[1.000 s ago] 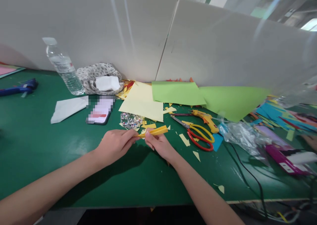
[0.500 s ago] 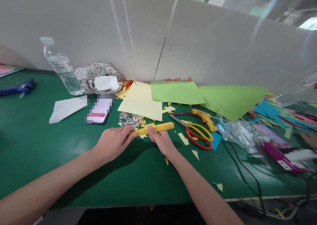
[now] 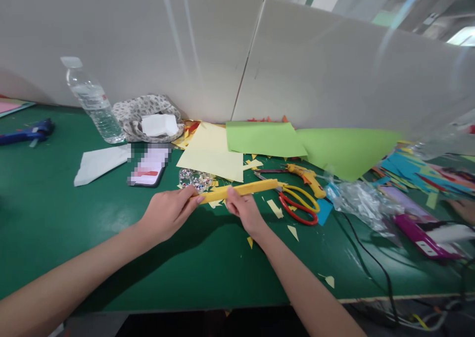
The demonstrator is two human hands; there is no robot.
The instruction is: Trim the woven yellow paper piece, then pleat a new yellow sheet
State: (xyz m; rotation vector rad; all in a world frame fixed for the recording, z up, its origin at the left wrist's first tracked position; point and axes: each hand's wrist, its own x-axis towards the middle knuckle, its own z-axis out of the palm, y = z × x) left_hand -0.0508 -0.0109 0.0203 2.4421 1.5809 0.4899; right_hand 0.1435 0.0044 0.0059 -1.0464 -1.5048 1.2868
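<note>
Centrally, just below mid-frame, a long, narrow folded yellow paper strip (image 3: 241, 189) is pinched by both hands: the left hand (image 3: 168, 214) grips its left end, the right hand (image 3: 245, 211) its middle. Metal scissors (image 3: 297, 204) with yellow and red loop handles lie just right. The label on the clear plastic bottle (image 3: 94, 104) at the upper left is unreadable.

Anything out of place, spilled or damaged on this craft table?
Nothing spilled or damaged. Small yellow offcuts lie scattered on the green table around the scissors, and a black cable trails over the front edge. The left hand and right hand pinch a yellow paper strip between them.
</note>
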